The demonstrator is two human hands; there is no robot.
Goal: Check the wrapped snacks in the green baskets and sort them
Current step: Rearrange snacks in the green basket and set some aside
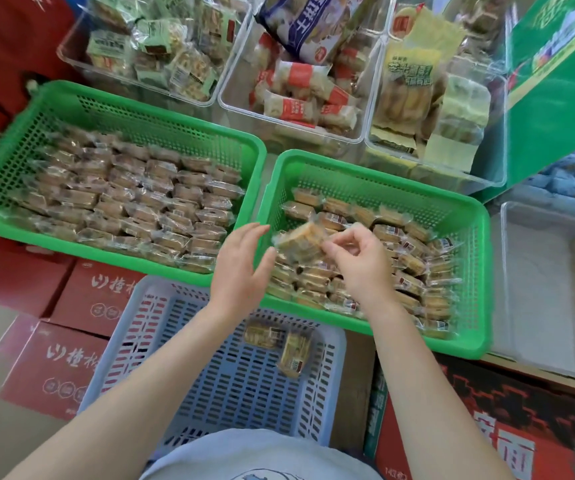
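Two green baskets hold several clear-wrapped brown snacks: the left basket (81,95) has them in neat rows, the right basket (469,271) has a loose pile. My right hand (359,261) pinches one wrapped snack (300,242) above the right basket's near-left corner. My left hand (241,268) hovers just left of that snack with fingers straight and spread, holding nothing. A pale blue basket (161,327) below my arms holds two wrapped snacks (279,344).
Clear plastic bins (230,102) of other packaged snacks stand behind the green baskets. An empty clear bin (556,289) sits to the right. Red cartons (71,341) lie under and beside the baskets. A green display box (563,81) stands at the top right.
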